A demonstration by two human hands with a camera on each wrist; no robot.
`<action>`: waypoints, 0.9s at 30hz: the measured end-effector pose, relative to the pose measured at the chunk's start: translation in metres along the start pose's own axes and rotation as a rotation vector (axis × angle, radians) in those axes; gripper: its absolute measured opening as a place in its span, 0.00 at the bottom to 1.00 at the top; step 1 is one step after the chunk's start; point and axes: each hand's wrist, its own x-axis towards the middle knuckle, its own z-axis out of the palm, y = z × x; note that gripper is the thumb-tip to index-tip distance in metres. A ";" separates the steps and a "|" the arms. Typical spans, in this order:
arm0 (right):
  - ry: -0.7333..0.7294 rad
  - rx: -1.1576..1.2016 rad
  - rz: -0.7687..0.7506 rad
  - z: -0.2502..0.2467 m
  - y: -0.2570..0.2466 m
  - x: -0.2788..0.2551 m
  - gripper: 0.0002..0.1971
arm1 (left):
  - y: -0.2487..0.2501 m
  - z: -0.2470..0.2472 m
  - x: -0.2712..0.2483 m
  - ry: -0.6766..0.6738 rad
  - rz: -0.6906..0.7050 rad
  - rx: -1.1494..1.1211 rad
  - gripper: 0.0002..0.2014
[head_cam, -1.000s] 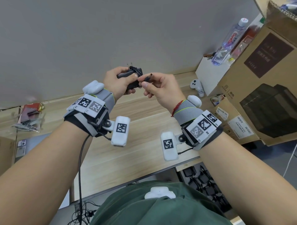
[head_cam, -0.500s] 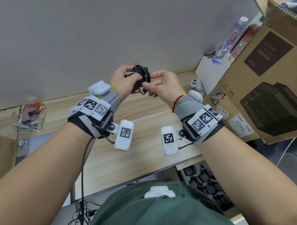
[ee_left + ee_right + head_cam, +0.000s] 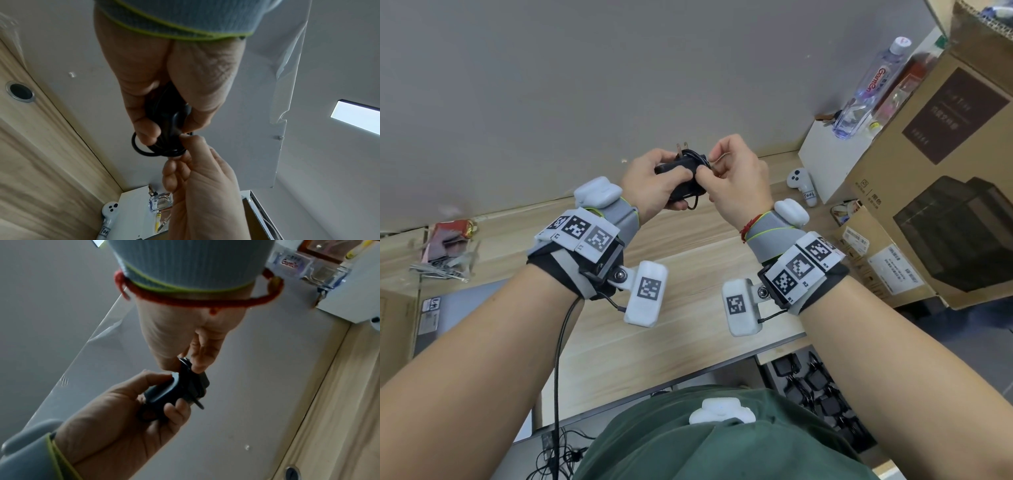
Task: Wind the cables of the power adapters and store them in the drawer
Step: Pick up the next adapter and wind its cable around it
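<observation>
adapter (image 3: 681, 178) was gripped by left hand (image 3: 650, 185); cable (image 3: 156, 151), nearly wound, was pinched by right hand (image 3: 736, 185); storing in drawer (image 3: 822, 401) remained.

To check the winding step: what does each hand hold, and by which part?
The left hand grips the black power adapter by its body; the right hand pinches its wound cable beside the adapter.
</observation>
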 end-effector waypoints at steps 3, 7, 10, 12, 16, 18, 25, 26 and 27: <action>-0.028 -0.040 -0.064 -0.002 0.000 -0.002 0.09 | -0.001 0.001 -0.001 0.010 -0.025 -0.019 0.09; -0.099 0.012 -0.071 -0.002 0.001 -0.003 0.10 | 0.000 -0.004 0.003 0.090 -0.048 -0.056 0.11; -0.135 -0.004 -0.097 -0.004 0.001 -0.005 0.15 | 0.002 -0.008 0.004 0.101 -0.044 -0.065 0.10; -0.114 0.008 -0.100 -0.003 0.002 -0.006 0.17 | 0.002 -0.008 0.003 0.079 -0.049 -0.036 0.12; -0.065 0.000 -0.105 -0.005 0.002 -0.002 0.16 | 0.003 -0.002 -0.001 0.036 -0.045 -0.007 0.14; -0.081 0.012 -0.100 -0.006 0.003 -0.001 0.12 | 0.004 -0.002 -0.002 0.034 -0.049 -0.020 0.12; -0.271 0.315 -0.096 -0.015 0.010 0.006 0.07 | 0.013 -0.016 -0.003 0.035 -0.116 -0.155 0.07; -0.285 0.340 -0.101 -0.017 0.011 0.006 0.07 | 0.013 -0.017 -0.004 0.019 -0.126 -0.179 0.09; -0.292 0.361 -0.103 -0.018 0.011 0.006 0.08 | 0.013 -0.018 -0.005 -0.003 -0.131 -0.188 0.13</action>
